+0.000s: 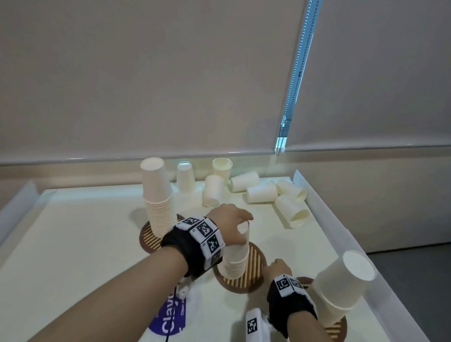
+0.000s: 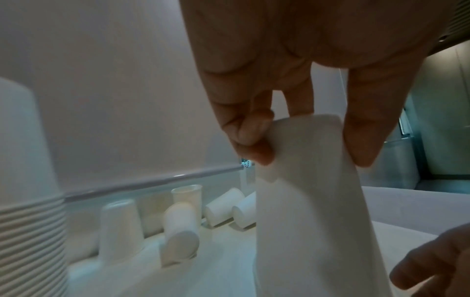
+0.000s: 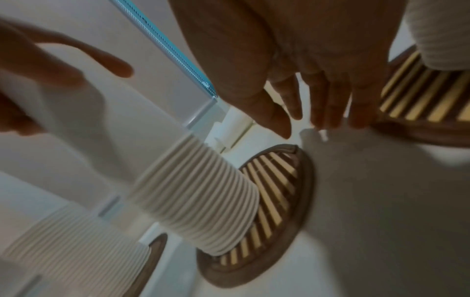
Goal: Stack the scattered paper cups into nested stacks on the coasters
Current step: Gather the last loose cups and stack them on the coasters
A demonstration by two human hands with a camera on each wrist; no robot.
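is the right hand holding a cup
No, the right hand holds nothing; its straight fingers point at the table beside the middle coaster.

Three round slatted coasters lie on the table: one at centre left (image 1: 150,238), one at centre (image 1: 253,271), one at lower right (image 1: 337,331). Three nested stacks of upturned paper cups, one per coaster: a tall stack at centre left (image 1: 157,198), a shorter stack at centre (image 1: 237,257), a tilted stack at lower right (image 1: 341,284). Eight loose paper cups at the upper centre of the head view: two standing inverted (image 1: 185,178) (image 1: 213,189), one standing mouth up (image 1: 221,168), five lying on their sides (image 1: 244,181) (image 1: 262,192) (image 1: 291,190) (image 1: 291,209) (image 1: 270,183), the last mostly hidden. Two hands: left (image 1: 229,223), right (image 1: 279,266). Two marker wristbands, one per wrist (image 1: 202,237) (image 1: 289,282). One purple printed label (image 1: 171,317) at the lower centre.
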